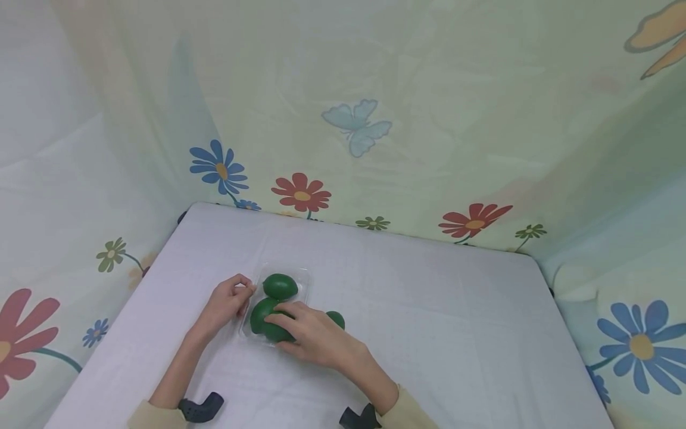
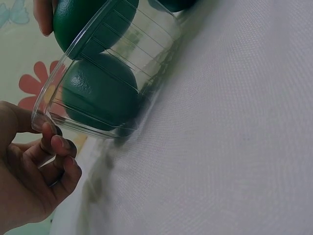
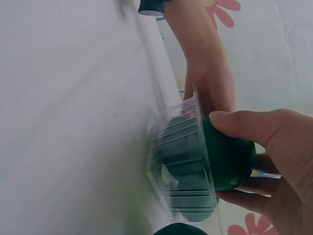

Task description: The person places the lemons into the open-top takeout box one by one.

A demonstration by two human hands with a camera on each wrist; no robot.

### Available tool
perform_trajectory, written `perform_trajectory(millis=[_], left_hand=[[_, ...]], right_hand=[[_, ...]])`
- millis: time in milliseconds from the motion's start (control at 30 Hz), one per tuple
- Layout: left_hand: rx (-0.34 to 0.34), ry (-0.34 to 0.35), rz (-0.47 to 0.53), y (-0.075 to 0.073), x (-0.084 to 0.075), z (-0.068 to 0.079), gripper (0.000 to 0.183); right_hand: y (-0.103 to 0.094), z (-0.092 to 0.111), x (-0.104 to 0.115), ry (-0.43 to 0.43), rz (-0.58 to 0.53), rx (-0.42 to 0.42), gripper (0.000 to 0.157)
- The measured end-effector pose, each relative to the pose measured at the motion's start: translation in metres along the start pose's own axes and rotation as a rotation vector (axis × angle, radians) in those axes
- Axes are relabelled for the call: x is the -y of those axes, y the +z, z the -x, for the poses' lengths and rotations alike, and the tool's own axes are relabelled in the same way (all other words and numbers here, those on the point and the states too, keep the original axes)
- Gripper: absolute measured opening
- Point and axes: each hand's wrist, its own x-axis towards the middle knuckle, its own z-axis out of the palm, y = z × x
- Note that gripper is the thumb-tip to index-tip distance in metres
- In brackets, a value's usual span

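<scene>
A clear plastic container (image 1: 303,279) stands on the white-covered table, with green limes inside. One lime (image 1: 280,286) lies at its far end and another lime (image 1: 261,314) in its near left part. My left hand (image 1: 227,302) pinches the container's left rim between thumb and fingers, as the left wrist view shows. My right hand (image 1: 317,335) grips a lime (image 3: 230,156) in the near right part, thumb on one side and fingers on the other. In the right wrist view this lime bulges above the rim. The container's near end is partly hidden by the right hand.
One more lime (image 1: 336,319) lies on the table just right of the container, partly behind my right hand. The white tablecloth (image 1: 439,322) stretches to the right. A curtain (image 1: 455,119) printed with flowers and butterflies hangs along the table's back and sides.
</scene>
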Motion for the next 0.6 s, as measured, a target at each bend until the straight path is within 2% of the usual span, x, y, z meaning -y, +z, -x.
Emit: perform_trajectory(millis=[233,600], left_hand=[[0.003,-0.003,-0.011,-0.001,0.002,-0.001,0.023],[0.002,-0.004,-0.013,-0.001,0.001,0.000,0.025]], right_hand=[[-0.009,0.010,-0.001,0.000,-0.017,-0.070,0.045],[-0.022,0.049,-0.020,0.069,-0.007,-0.181,0.044]])
